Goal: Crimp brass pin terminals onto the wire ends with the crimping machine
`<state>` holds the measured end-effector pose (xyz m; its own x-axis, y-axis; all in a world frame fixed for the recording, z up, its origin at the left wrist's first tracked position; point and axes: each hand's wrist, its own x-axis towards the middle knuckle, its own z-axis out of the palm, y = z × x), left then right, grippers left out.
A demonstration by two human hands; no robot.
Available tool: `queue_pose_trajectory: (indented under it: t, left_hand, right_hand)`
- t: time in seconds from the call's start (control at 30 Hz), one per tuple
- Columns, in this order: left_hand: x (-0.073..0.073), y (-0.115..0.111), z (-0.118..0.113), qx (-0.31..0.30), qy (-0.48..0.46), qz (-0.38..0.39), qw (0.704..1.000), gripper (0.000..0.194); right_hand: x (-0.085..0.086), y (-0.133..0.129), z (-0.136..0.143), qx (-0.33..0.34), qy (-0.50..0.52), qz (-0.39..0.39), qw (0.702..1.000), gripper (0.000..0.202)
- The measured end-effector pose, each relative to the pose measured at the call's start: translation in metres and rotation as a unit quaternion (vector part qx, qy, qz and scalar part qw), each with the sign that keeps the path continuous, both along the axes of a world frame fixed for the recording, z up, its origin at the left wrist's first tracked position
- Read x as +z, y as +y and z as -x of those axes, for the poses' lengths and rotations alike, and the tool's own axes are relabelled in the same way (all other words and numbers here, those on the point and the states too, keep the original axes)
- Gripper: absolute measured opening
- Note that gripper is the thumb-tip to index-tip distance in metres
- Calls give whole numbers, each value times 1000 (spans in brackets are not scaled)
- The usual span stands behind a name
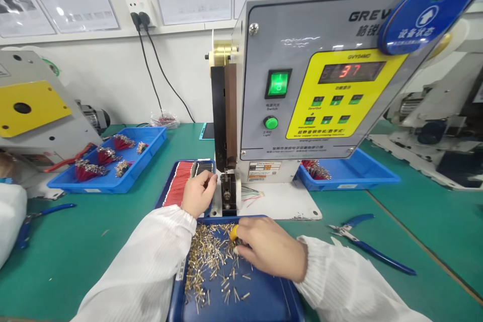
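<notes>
My left hand is closed in a pinch just left of the crimping head of a grey terminal machine. What its fingers hold, if anything, is hidden. Beneath and beside this hand lies a tray with rows of red wires and a batch of black wires. My right hand, a yellow cover on one fingertip, curls over a blue tray strewn with small gold-and-silver metal pins. Its fingertips are drawn together among the pins; I cannot see what is between them.
Cutting pliers lie on the green table at right, another pair at left. Blue bins with bundled red wires stand at left and behind the machine at right. More machines flank both sides. A white sleeve shows at far left.
</notes>
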<state>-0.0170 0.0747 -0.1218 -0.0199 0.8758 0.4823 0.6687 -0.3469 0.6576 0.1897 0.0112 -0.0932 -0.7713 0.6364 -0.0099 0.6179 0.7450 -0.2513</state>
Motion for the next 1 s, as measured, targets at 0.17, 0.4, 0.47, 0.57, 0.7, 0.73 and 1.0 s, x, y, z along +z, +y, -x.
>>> queue_pose_trajectory:
  t: [0.17,0.4,0.47,0.57,0.7,0.73,1.0]
  left_hand:
    - [1,0,0,2,1,-1,1000,31]
    - [1,0,0,12,8,-6,1000,30]
    - [1,0,0,11,8,-6,1000,30]
    - [-1,0,1,11,9,-8,1000,28]
    - [-1,-1,-2,14,7,-7,1000,29]
    - [0,-1,-1,14,8,-6,1000,29]
    - [12,20,58,132,95,70,984,23]
  right_hand:
    - [-3,1,2,2,34,18,999,12]
    - [-1,1,1,6,54,42,998,7]
    - [-1,0,3,12,54,48,997,4]
    - [-3,0,5,24,44,37,998,7]
    - [-6,-1,5,28,53,30,998,10]
    - [-6,-1,5,30,61,32,997,10]
    - [-5,-2,2,-12,136,63,989,16]
